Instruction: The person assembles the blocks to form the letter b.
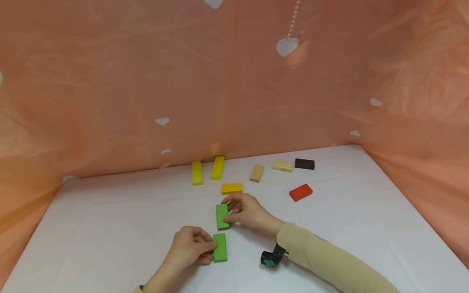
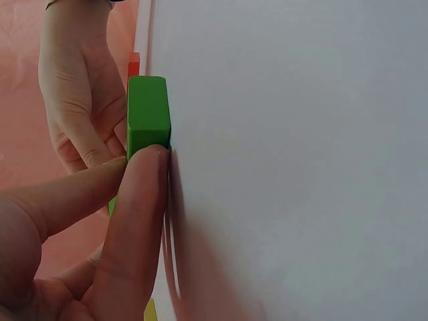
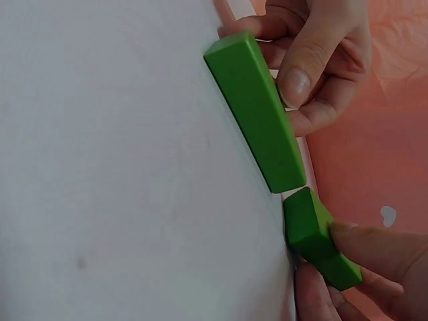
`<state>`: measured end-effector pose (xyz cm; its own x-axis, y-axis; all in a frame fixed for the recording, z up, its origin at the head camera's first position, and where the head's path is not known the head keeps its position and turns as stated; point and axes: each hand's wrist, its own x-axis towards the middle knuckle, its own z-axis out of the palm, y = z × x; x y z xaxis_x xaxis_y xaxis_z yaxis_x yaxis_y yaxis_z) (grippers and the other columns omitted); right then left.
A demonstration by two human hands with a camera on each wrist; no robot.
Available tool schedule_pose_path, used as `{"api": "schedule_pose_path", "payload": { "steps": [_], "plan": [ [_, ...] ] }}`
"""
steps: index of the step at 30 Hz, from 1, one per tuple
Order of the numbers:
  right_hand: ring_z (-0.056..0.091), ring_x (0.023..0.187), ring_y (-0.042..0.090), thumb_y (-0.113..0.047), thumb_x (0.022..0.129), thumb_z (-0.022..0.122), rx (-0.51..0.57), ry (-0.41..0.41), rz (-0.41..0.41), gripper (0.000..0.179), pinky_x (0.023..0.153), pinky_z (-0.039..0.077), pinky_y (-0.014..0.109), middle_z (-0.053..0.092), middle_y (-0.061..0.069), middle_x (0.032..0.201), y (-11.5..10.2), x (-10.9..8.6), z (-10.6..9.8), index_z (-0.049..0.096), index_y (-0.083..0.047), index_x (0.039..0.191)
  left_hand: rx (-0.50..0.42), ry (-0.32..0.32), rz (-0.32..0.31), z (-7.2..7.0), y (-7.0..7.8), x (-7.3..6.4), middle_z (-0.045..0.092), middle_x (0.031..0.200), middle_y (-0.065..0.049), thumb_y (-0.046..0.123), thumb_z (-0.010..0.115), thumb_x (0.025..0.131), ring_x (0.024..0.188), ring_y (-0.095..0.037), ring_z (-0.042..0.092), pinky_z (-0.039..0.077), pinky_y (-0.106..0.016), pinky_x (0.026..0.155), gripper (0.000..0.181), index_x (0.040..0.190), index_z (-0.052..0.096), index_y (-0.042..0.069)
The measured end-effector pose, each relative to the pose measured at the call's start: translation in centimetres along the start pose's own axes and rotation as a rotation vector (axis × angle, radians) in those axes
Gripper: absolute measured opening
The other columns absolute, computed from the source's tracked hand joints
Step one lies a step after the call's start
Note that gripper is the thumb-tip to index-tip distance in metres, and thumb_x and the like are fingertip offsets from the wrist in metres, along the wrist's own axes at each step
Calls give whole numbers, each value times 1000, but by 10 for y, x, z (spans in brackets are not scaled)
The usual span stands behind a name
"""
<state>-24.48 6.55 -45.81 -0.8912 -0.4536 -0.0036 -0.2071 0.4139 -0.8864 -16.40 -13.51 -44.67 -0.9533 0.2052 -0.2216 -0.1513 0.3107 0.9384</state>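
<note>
Two green wooden blocks lie on the white table, one beyond the other. My left hand (image 1: pixel 188 248) holds the nearer green block (image 1: pixel 221 252) by its left side, thumb at its upper edge. In the left wrist view, its fingertips meet at this block's end. My right hand (image 1: pixel 248 212) pinches the farther green block (image 1: pixel 221 214) from the right. The right wrist view shows the right thumb over the farther block (image 3: pixel 307 224) and a finger low on its side. Facing ends of the two blocks stand close together there, slightly out of line.
A yellow block (image 1: pixel 231 188) lies just beyond the right hand, with yellow blocks (image 1: pixel 197 173) (image 1: pixel 217 168) near the back edge. Rightward are a tan block (image 1: pixel 256 173), a striped block (image 1: pixel 282 166), a dark block (image 1: pixel 304 164) and a red block (image 1: pixel 301 192). Orange curtain (image 1: pixel 133 80) surrounds the table.
</note>
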Motion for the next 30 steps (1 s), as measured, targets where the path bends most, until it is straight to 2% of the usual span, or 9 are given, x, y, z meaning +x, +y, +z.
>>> {"api": "schedule_pose_path", "payload": {
  "steps": [10, 17, 22, 30],
  "plan": [
    [62, 78, 13, -11, 83, 76, -10, -4, 6, 38, 70, 54, 23, 62, 5, 102, 0, -2, 0, 61, -6, 118, 10, 42, -47, 4, 2, 1, 64, 67, -11, -2, 72, 81, 55, -20, 64, 58, -32, 52, 15, 90, 62, -7],
    [61, 75, 13, -10, 83, 76, -2, -6, 9, 38, 66, 53, 22, 62, 4, 100, 0, -3, 4, 62, -5, 118, 10, 4, -27, 2, -3, 2, 64, 66, -9, -1, 71, 83, 55, -18, 64, 58, -31, 52, 14, 91, 62, -7],
    [62, 74, 11, -11, 83, 76, 26, -47, 25, 38, 65, 53, 21, 63, 1, 95, 4, -3, 14, 62, -6, 117, 15, 13, -49, 1, -10, -4, 63, 64, -9, -1, 71, 83, 53, -17, 63, 58, -31, 51, 13, 89, 62, -7],
    [61, 72, 12, -10, 82, 77, 11, -40, 17, 37, 63, 52, 22, 64, 1, 92, 7, 1, 16, 63, -4, 115, -21, 18, -36, 1, -12, -4, 64, 65, -9, -2, 71, 82, 53, -17, 64, 58, -32, 52, 13, 89, 61, -8]
  ]
}}
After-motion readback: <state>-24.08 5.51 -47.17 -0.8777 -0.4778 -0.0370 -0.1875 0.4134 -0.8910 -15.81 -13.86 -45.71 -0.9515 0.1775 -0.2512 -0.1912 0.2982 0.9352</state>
